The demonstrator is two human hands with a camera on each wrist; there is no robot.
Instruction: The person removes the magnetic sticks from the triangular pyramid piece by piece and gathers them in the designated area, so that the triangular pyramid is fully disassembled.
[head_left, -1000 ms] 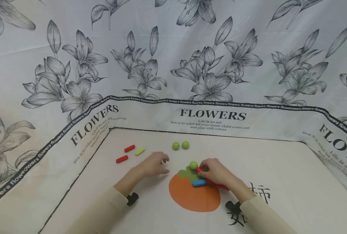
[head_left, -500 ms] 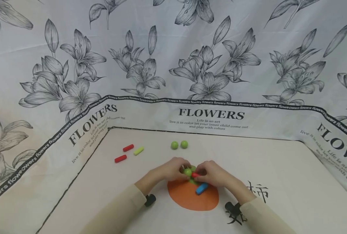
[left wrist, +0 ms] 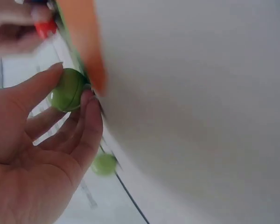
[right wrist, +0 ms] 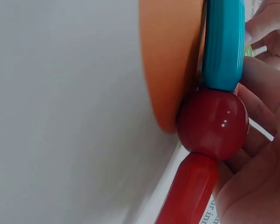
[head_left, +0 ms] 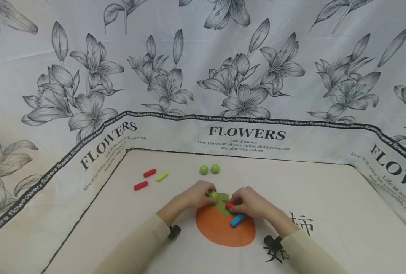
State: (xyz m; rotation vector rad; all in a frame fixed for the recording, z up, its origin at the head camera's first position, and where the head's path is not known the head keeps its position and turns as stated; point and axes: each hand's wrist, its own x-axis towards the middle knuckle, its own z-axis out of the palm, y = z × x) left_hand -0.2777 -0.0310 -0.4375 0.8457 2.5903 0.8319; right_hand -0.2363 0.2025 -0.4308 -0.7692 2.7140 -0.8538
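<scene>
Between thumb and fingers my left hand (head_left: 198, 193) pinches a glossy green ball (left wrist: 67, 91), over the leaf part of a printed persimmon (head_left: 225, 230). To its right, my right hand (head_left: 252, 203) holds a red rod (head_left: 229, 206), whose end points toward the ball with a gap between them. A blue rod (head_left: 237, 220) slants below the right hand. In the right wrist view, the blue rod, a dark red ball (right wrist: 213, 123) and another stretch of red rod (right wrist: 189, 191) touch end to end beside the right palm. The right fingertips are partly hidden there.
Two more green balls (head_left: 209, 169) lie behind the hands on the pale cloth. At the back left are two red rods (head_left: 140, 185) and a yellow-green rod (head_left: 162, 176). A flower-print cloth wall (head_left: 244, 140) borders the surface.
My left hand came in from the left, took hold of the green ball beside the red rod and moved it slightly left, apart from the rod. The blue rod has tilted.
</scene>
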